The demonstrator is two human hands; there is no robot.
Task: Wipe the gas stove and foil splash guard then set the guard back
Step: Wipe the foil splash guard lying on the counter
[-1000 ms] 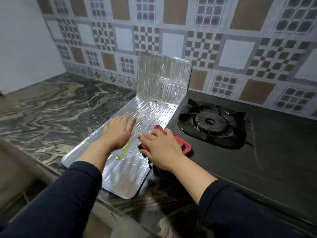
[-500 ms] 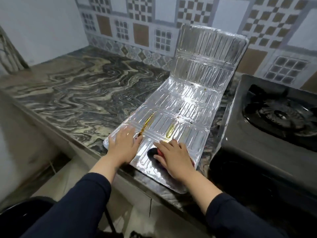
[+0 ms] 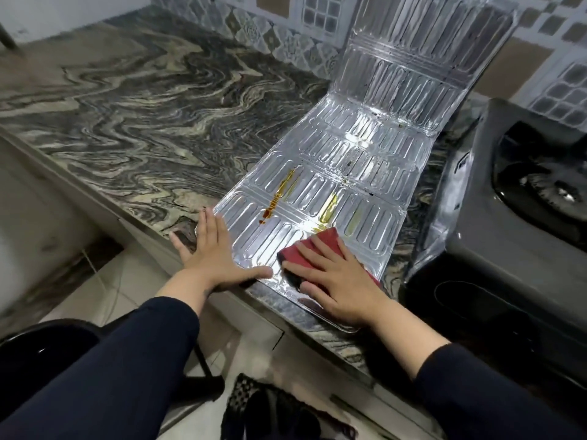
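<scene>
The silver foil splash guard lies mostly flat on the marble counter, with its far panel leaning up against the tiled wall. Brown and yellow oily streaks run across its near panels. My right hand presses flat on a red cloth at the guard's near end. Fingers spread, my left hand rests flat on the guard's near left corner and the counter edge. The black gas stove stands to the right of the guard.
The marble counter stretches to the left and back to the tiled wall. Its front edge runs just under my hands. Below are a tiled floor, a dark round object at lower left and a patterned mat.
The view has swung left and down, away from the stove. My right hand with the cloth has slid from the stove edge to the guard's near end, and my left hand has shifted to its near left corner.
</scene>
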